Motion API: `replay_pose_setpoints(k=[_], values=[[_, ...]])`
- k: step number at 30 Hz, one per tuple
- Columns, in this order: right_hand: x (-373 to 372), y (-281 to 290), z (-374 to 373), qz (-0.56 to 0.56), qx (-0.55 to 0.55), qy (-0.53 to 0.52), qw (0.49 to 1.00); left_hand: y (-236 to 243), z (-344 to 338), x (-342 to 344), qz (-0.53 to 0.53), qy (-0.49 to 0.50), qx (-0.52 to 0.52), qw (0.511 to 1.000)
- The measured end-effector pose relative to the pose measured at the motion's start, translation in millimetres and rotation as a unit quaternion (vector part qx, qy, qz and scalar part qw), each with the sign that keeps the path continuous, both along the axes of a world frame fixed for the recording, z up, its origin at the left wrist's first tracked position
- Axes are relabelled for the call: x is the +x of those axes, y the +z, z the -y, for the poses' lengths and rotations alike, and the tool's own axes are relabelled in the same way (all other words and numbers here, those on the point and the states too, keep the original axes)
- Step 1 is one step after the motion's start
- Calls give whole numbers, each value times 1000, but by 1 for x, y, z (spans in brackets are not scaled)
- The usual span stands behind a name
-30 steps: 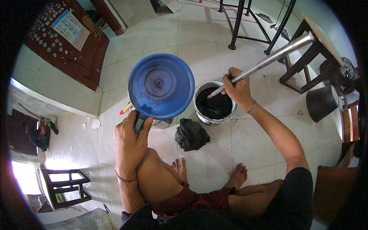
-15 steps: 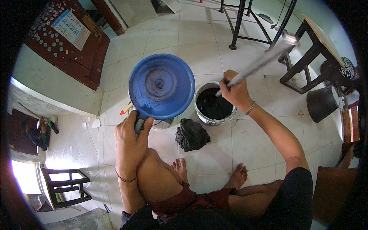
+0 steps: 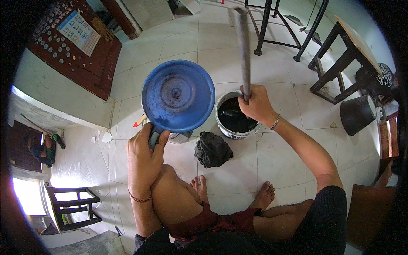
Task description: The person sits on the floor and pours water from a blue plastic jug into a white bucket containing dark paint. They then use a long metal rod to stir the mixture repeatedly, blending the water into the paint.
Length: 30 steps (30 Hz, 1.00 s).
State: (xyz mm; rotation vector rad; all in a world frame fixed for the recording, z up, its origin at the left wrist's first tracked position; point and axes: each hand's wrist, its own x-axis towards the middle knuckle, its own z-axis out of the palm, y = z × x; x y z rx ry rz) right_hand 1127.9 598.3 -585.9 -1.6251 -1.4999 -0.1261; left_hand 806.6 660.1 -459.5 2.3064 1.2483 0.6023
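Observation:
My left hand (image 3: 146, 153) is closed around the dark handle of a blue round pan (image 3: 178, 95), its dusty inner face turned up, over another container (image 3: 180, 138) that it mostly hides. A brush with a red-tipped wooden handle (image 3: 139, 120) pokes out beside it. My right hand (image 3: 257, 106) grips a long metal pipe (image 3: 243, 46), its lower end inside a white bucket (image 3: 238, 133) of glossy black liquid (image 3: 231, 112). A crumpled dark cloth (image 3: 212, 151) lies on the floor between bucket and my bare feet.
Dark metal stand legs (image 3: 265, 25) and a black wooden table (image 3: 325, 76) stand behind and right, near a tipped black bucket (image 3: 355, 117). A brown door (image 3: 97, 63) is upper left; another black stool or table (image 3: 72, 204) is lower left. Tiled floor (image 3: 178, 46) surrounds me.
The pipe has swung from leaning far to the upper right to nearly vertical in the picture, pointing away from me. My right hand has shifted slightly; my left hand is almost unchanged.

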Motion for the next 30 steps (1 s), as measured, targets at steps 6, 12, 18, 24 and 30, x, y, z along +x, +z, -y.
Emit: replay_pose_setpoints(k=[6, 12, 18, 24, 30], values=[[3, 4, 5, -298, -33, -11, 954, 0, 1, 0, 1, 0, 8, 1000], [3, 1, 0, 29, -61, -24, 997, 1, 1, 0, 19, -7, -4, 1000], [0, 5, 7, -338, -73, -17, 938, -1, -1, -2, -4, -6, 13, 1000], [6, -4, -1, 53, 41, -26, 997, -1, -2, -1, 2, -4, -1, 1000], [6, -5, 4, -287, -41, -9, 957, 0, -2, -2, -6, -4, -2, 1000]])
